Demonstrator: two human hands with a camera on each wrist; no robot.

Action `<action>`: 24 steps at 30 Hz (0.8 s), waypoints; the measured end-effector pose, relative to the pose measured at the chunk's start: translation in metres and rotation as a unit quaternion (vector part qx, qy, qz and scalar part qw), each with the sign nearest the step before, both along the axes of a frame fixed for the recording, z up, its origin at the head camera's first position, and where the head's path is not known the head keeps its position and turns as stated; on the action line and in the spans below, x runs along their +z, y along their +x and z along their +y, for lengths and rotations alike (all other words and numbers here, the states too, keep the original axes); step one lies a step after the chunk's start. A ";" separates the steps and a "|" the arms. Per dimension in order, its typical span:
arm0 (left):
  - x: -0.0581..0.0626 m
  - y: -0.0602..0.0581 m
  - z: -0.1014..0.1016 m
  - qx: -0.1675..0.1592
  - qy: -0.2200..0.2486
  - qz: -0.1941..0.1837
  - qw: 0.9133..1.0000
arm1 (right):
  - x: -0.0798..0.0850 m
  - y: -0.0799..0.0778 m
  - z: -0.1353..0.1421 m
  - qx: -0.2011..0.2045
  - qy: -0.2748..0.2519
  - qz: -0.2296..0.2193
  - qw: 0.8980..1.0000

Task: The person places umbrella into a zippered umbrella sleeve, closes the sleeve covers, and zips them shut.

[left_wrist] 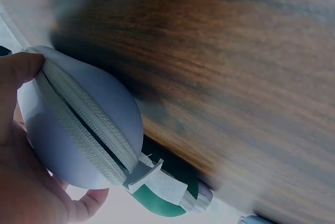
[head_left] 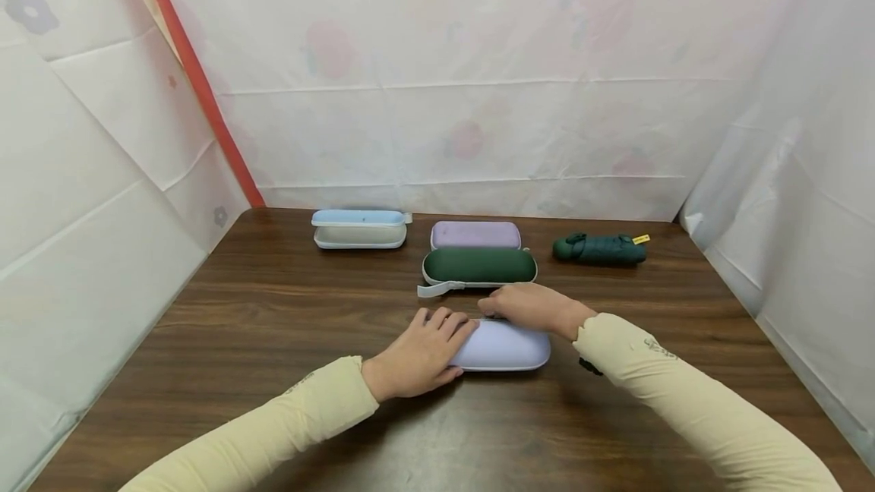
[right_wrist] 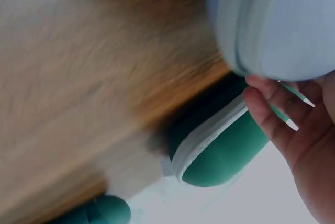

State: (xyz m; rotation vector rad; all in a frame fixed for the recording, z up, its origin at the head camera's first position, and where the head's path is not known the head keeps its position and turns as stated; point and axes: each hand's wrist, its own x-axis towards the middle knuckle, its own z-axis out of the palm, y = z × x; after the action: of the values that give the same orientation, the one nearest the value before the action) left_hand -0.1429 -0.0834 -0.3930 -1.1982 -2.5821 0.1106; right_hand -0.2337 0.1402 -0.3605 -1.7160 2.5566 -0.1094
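Note:
A lavender glasses case (head_left: 506, 346) lies on the brown table near the middle, a pale zipper (left_wrist: 84, 130) running along its side. My left hand (head_left: 421, 353) grips its left end, fingers over the top and thumb low at the near side. Fingers curled, my right hand (head_left: 529, 307) holds the far edge of the case, where the zipper runs. In the right wrist view its fingertips (right_wrist: 255, 98) are right at the case's edge; what they pinch is hidden. A dark slit shows between the zipper's two tapes in the left wrist view.
Just behind lies a green glasses case (head_left: 480, 265) with a pale strap (head_left: 440, 289), overlapping a purple case (head_left: 475, 234). An open light-blue case (head_left: 359, 238) stands at back left. A folded dark green umbrella (head_left: 601, 249) with a yellow tag lies at back right.

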 end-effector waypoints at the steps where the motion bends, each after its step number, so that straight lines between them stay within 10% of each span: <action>1: 0.000 0.000 0.000 0.001 -0.001 0.000 1.000 | 0.001 0.000 0.000 0.009 0.008 0.019 1.000; 8: -0.001 0.002 0.001 0.005 -0.007 0.016 1.000 | 0.003 0.002 0.002 0.024 0.073 0.113 0.991; 24: -0.005 0.001 -0.001 -0.010 0.018 0.037 0.999 | 0.004 -0.003 0.017 0.027 0.062 0.116 0.991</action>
State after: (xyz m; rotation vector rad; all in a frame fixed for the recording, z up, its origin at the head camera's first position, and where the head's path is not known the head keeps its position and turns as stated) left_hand -0.1419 -0.0844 -0.3976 -1.1846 -2.4962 0.1016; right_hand -0.2368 0.1569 -0.3567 -1.8477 2.6043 0.2619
